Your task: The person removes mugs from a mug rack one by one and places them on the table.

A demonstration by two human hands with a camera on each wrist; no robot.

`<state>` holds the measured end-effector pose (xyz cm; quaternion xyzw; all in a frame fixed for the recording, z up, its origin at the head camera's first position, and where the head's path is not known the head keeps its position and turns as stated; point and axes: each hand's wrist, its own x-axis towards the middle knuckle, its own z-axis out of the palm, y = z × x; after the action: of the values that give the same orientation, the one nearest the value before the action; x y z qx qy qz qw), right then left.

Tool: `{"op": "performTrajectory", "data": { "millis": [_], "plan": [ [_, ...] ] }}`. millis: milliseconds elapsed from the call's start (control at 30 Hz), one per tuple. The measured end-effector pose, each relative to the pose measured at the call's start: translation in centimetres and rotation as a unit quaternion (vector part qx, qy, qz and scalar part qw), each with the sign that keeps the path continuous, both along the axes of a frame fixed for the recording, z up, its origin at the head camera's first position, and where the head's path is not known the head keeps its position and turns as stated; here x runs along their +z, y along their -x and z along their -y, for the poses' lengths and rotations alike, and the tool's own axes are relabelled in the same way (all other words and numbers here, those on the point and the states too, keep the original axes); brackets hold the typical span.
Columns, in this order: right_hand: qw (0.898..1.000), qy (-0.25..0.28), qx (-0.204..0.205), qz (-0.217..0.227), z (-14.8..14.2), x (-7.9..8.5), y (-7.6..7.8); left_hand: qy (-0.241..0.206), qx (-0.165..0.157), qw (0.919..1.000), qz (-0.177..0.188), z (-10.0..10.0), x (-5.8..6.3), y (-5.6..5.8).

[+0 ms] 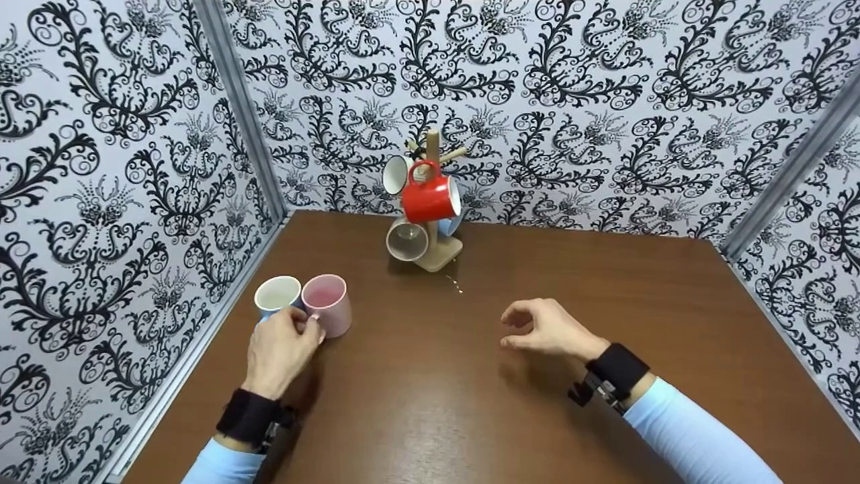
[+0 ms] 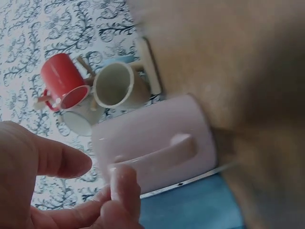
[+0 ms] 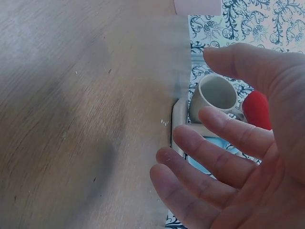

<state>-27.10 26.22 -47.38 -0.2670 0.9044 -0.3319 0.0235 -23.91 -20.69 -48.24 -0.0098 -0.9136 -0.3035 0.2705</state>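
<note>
My left hand (image 1: 282, 349) is at the handle of a pink mug (image 1: 332, 312) that stands upright on the table. In the left wrist view, a fingertip (image 2: 125, 183) meets or nearly meets the end of the handle (image 2: 162, 155), while the thumb stands apart from it. A blue mug with a white inside (image 1: 277, 293) stands close on the pink mug's left, partly hidden by the hand. Over the table to the right, my right hand (image 1: 551, 328) holds nothing; its fingers are loosely bent and spread in the right wrist view.
A wooden mug tree (image 1: 440, 254) stands near the back wall. On it hang a red mug (image 1: 426, 199), a white mug (image 1: 396, 175), a greyish mug (image 1: 407, 240) and a light blue mug (image 1: 450, 223). Patterned walls enclose the brown table (image 1: 416, 396) at the back and sides.
</note>
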Motion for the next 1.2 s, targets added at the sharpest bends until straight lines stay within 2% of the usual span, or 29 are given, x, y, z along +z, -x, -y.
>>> {"op": "performTrajectory", "data": {
  "millis": [233, 367, 567, 833, 933, 1067, 1200],
  "plan": [
    [1.0, 0.001, -0.001, 0.0, 0.1, 0.1, 0.1, 0.013, 0.012, 0.9995, 0.026, -0.4, 1.5, -0.5],
    [1.0, 0.002, 0.0, 0.002, 0.2, 0.1, 0.1, 0.028, -0.001, 0.9987, 0.042, -0.9, 1.8, -0.5],
    [1.0, 0.005, -0.004, 0.008, 0.3, 0.1, 0.1, 0.03, -0.069, 0.9959, 0.05, -1.5, 1.5, -0.3],
    [0.999, 0.023, -0.011, 0.022, 0.4, 0.1, 0.1, 0.036, -0.133, 0.9889, 0.055, -3.1, 0.8, 0.1],
    [0.999, 0.027, -0.014, 0.016, 0.5, -0.1, 0.2, 0.055, -0.162, 0.9823, 0.075, -3.6, 0.6, 0.1],
    [0.999, 0.031, -0.023, 0.007, 0.6, -0.4, 0.4, 0.091, -0.202, 0.9691, 0.108, -4.2, 0.3, 0.1],
    [0.999, 0.043, -0.027, 0.008, 0.6, -0.6, 0.6, 0.114, -0.229, 0.9599, 0.114, -4.5, 0.0, 0.1]
  ]
}}
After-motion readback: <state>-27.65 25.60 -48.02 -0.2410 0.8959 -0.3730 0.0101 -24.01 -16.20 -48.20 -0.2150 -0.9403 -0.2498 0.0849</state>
